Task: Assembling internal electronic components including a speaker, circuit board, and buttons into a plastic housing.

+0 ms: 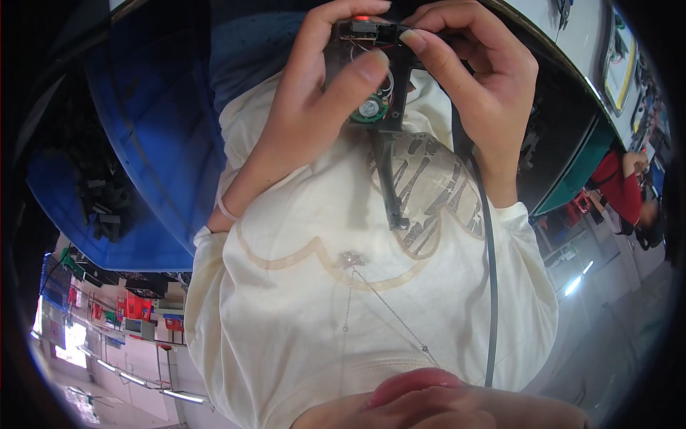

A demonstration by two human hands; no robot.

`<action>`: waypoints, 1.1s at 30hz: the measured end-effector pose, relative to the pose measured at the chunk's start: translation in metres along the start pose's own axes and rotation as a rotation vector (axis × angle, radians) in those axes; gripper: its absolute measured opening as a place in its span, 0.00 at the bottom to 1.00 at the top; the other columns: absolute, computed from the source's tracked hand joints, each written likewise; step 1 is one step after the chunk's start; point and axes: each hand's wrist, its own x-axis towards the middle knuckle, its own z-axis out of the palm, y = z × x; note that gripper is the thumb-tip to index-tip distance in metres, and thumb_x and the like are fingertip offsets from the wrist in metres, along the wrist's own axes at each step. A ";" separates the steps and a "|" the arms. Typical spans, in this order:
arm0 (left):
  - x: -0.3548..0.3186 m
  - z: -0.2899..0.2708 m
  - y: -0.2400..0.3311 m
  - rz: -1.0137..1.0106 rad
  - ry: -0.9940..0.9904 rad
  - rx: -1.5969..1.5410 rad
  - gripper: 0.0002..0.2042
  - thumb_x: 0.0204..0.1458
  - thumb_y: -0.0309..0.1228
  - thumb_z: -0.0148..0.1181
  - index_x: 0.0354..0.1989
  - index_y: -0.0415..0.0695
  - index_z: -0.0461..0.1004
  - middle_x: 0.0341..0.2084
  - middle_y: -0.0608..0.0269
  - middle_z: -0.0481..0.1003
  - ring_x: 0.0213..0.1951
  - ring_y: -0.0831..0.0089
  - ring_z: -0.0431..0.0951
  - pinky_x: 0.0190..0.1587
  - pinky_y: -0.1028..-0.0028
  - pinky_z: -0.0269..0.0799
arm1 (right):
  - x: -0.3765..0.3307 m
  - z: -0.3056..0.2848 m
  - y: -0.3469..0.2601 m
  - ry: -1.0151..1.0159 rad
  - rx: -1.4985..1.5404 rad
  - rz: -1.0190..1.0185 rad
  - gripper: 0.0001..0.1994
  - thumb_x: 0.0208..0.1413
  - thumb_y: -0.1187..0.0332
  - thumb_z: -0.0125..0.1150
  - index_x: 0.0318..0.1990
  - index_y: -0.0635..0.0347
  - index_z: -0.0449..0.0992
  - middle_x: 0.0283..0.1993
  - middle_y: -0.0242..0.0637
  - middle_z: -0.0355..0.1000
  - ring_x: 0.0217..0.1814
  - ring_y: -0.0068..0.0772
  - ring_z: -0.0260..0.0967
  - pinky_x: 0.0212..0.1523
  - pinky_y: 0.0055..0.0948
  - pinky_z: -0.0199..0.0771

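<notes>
A black plastic housing (pixel 401 107) with exposed electronics is held up in front of my cream top. My left hand (pixel 314 93) grips its left side, thumb lying across the front and fingers behind. My right hand (pixel 479 71) pinches the upper right corner between thumb and bent fingers; whether a wire or small part is also in that pinch is hidden. Inside the housing are a round green circuit board (pixel 369 109) with a clear centre, thin wires, and a small block with a red top (pixel 361 19). A narrow black arm (pixel 389 182) extends from the housing toward my chest.
Blue bins (pixel 161 143) stand at the left, one containing dark parts (pixel 107 207). A green-edged container (pixel 575 168) sits at the right, beside a pale work surface (pixel 597 43). A black cable (pixel 491 286) runs along my right side. Another person in red (pixel 618 182) is farther right.
</notes>
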 end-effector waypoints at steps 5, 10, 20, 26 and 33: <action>0.003 -0.014 0.000 0.106 -0.201 0.298 0.40 0.54 0.26 0.67 0.72 0.41 0.49 0.56 0.53 0.66 0.57 0.70 0.69 0.61 0.70 0.64 | 0.002 -0.008 -0.004 -0.060 0.035 0.012 0.07 0.54 0.76 0.70 0.34 0.73 0.77 0.35 0.41 0.75 0.31 0.21 0.73 0.30 0.18 0.73; -0.001 -0.012 0.003 0.086 -0.228 0.269 0.47 0.49 0.27 0.73 0.73 0.41 0.46 0.58 0.50 0.64 0.59 0.67 0.68 0.62 0.68 0.64 | 0.000 -0.003 -0.007 -0.032 -0.008 -0.010 0.07 0.54 0.77 0.69 0.34 0.72 0.77 0.35 0.41 0.76 0.31 0.21 0.73 0.30 0.18 0.73; -0.002 -0.014 0.000 0.042 -0.203 0.179 0.51 0.46 0.25 0.75 0.73 0.44 0.42 0.60 0.47 0.63 0.62 0.63 0.66 0.64 0.64 0.64 | 0.002 -0.008 0.009 -0.036 -0.111 -0.136 0.12 0.50 0.75 0.72 0.39 0.68 0.77 0.38 0.42 0.76 0.35 0.27 0.76 0.35 0.23 0.75; -0.002 -0.013 -0.001 0.045 -0.217 0.119 0.47 0.48 0.21 0.67 0.73 0.45 0.40 0.62 0.47 0.61 0.64 0.62 0.65 0.65 0.63 0.63 | -0.002 -0.013 0.007 -0.007 -0.164 -0.347 0.14 0.44 0.71 0.75 0.38 0.63 0.79 0.45 0.44 0.74 0.46 0.38 0.74 0.45 0.31 0.75; 0.003 -0.016 0.000 0.047 -0.342 -0.004 0.45 0.48 0.21 0.58 0.74 0.46 0.38 0.63 0.48 0.59 0.65 0.62 0.64 0.68 0.62 0.59 | -0.004 -0.026 0.006 -0.160 -0.849 -0.775 0.12 0.34 0.70 0.73 0.32 0.56 0.83 0.43 0.37 0.73 0.43 0.39 0.70 0.43 0.36 0.69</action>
